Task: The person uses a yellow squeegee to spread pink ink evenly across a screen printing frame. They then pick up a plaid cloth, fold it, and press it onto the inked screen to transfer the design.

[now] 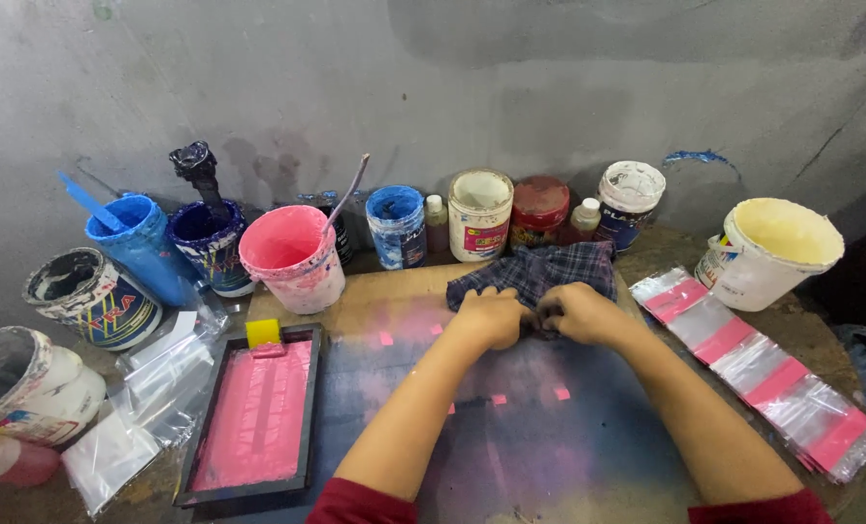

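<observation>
Head view: the left hand and the right hand sit side by side, both clenched on the near edge of a dark plaid cloth that lies bunched on the paint-stained counter, just in front of a row of paint tubs. A pink tub with a stirring stick stands to the left, above a pink-coated printing screen. Clear bags with pink strips lie overlapped to the right, near a cream bucket
</observation>
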